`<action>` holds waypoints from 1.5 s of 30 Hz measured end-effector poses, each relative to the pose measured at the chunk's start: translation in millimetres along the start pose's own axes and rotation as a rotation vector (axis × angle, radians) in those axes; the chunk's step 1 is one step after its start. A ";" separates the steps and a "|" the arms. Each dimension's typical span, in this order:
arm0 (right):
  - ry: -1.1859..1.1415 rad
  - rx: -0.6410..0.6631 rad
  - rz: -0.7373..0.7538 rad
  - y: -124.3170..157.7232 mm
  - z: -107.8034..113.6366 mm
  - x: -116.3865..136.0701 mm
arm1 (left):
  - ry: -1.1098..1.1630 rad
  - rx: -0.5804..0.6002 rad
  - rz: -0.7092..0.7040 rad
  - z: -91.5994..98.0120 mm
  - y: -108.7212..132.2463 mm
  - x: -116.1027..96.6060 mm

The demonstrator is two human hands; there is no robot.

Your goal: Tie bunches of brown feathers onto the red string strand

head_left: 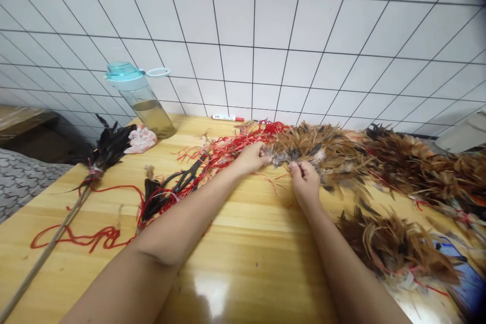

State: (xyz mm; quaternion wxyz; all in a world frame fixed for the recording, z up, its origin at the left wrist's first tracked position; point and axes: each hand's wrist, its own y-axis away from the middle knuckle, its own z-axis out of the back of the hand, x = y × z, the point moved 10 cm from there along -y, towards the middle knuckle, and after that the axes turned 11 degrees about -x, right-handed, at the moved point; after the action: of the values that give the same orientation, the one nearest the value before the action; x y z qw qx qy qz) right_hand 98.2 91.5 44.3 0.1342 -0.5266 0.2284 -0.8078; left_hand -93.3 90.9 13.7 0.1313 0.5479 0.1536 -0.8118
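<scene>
Brown feathers (326, 149) lie in a loose heap against the tiled wall. My left hand (252, 158) reaches to the heap's left end, its fingers closed on the pale, fluffy quill ends. Just right of it, my right hand (307, 182) pinches thumb and forefinger together at the heap's front edge; a feather seems to be between them, though its tip is hard to make out. Tangled red string (243, 139) spreads behind and left of my left hand. Black scissors (186, 177) rest in the string beside my left forearm.
A stick with black feathers (108, 147) bound to it lies on the left, near a water bottle (150, 111) and a pink-white scrunchie (141, 139). By the wall is a marker (227, 118). Feather bundles (398, 243) and a phone (467, 273) occupy the wooden table's (235, 263) right side.
</scene>
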 end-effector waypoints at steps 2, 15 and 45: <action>0.015 0.013 0.009 0.4 -1.1 0.6 | 0.021 0.039 -0.021 0.6 -2.8 -1.4; -0.071 0.004 -0.129 0.2 -5.0 -22.9 | 0.480 0.278 0.138 -32.3 23.1 -23.9; 0.032 0.059 -0.003 -2.9 -13.8 -25.9 | 0.026 0.128 -0.165 -40.5 33.9 -32.5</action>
State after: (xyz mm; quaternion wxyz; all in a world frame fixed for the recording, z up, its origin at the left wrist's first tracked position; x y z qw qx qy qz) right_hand 96.3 108.9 20.6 0.1447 -0.5097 0.2057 -0.8227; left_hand -34.2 77.2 26.1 0.0269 0.5513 0.1477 -0.8207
